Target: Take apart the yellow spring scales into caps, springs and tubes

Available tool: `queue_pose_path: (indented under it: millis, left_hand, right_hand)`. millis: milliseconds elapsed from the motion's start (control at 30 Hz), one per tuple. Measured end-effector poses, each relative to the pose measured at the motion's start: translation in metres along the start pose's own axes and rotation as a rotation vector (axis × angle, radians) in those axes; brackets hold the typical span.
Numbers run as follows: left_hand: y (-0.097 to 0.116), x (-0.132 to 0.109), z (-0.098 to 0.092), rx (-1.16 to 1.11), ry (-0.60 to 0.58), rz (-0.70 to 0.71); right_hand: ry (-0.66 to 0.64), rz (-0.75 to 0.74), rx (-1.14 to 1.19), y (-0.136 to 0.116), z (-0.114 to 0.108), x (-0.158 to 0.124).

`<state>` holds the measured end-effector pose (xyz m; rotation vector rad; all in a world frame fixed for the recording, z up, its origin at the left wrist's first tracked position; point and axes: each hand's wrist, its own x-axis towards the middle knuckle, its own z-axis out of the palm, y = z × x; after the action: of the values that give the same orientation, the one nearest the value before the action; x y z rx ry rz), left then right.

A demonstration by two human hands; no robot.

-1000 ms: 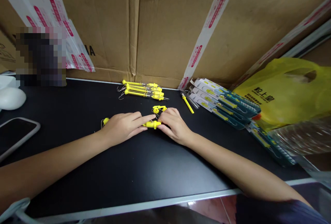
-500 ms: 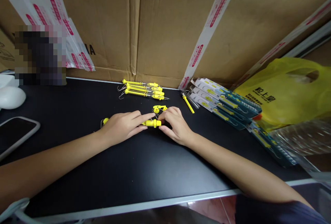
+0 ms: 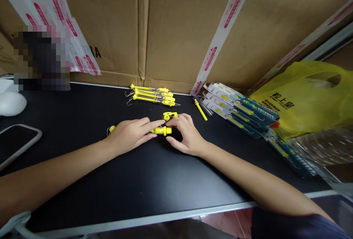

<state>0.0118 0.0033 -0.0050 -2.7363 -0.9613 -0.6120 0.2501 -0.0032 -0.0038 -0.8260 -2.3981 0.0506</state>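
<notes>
We get a dim, cool light, strong enough to show most shapes. A soft, pale sheen spreads over the black tabletop [image 3: 204, 184] toward its front edge; we cannot tell where its source lies. Under the right fingers [image 3: 176, 145] we notice a dark shadow. The cardboard [image 3: 107, 14] looks flat and dull, while the clear plastic packaging [image 3: 317, 147] catches small glints. Our wide view stretches both forearms [image 3: 66, 169] toward the lower corners and slants straight edges. The yellow tool [image 3: 162, 131] stands out brightly, its finer details soft; small print on the boxes [image 3: 239, 110] blurs. Coarse pixel blocks [image 3: 41, 59] cover a patch at the far left.
</notes>
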Motion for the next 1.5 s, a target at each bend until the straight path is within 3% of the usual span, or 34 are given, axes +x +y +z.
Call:
queue_pose_path:
  millis: [167,467,667,967,1233,1500]
  left_hand:
    - [-0.0005,-0.0009,0.0004,0.009,-0.006,0.053]
    - [-0.0014,0.0001,0.0006,-0.022,0.011,0.012]
    - [-0.0008,-0.0001,0.0004,0.000,0.012,0.030]
    - [-0.0015,-0.0003,0.0010,-0.018,0.009,0.009]
    - [-0.0011,-0.0007,0.0008,-0.012,0.008,0.020]
    - [-0.0020,-0.0007,0.0008,-0.019,0.013,0.009]
  right_hand:
    - [-0.092,0.006,-0.034,0.0003,-0.0024,0.0009]
    - [0.043,-0.071,0.021,0.0012,0.0020,-0.0018]
    - [-0.061,0.068,-0.045,0.0033,-0.0011,-0.0004]
    - [0.058,-0.058,-0.007,0.0026,0.0022,-0.0011]
    - [-0.072,0.052,-0.036,0.0013,-0.0016,0.0003]
    - [-0.021,0.020,0.027,0.0017,-0.0007,-0.0003]
